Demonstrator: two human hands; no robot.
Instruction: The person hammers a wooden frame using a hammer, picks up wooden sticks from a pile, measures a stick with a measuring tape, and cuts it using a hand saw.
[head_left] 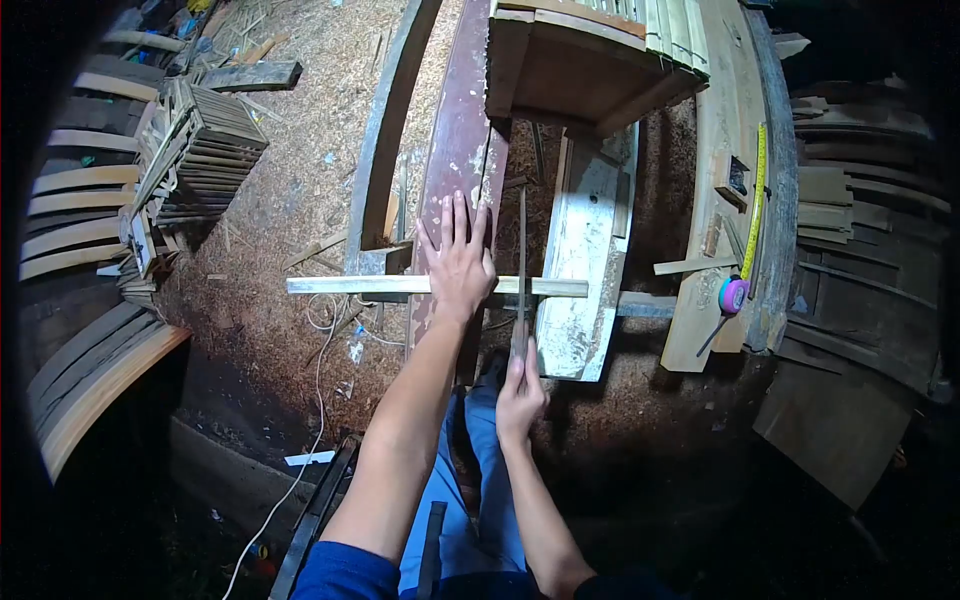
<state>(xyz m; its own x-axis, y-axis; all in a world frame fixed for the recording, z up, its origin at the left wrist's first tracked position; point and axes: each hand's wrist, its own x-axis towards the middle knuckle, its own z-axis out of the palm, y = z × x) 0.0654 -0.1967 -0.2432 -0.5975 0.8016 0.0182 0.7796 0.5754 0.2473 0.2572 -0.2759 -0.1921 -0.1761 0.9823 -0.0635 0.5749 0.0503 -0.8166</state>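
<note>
Lying crosswise, wooden strip [370, 286], left fingers [460, 215] spread past it, saw [522, 240] pointing forward, right fingers [532, 363] wrapped round its near end.

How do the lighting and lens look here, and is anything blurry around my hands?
In the head view, the pale board sits brightly lit while the outer corners fall to black; in the head view, the slats at the left edge look bowed, likely partly wide-lens distortion; in the head view, your left hand looks fairly crisp, your right hand and the blade perhaps slightly softer.
</note>
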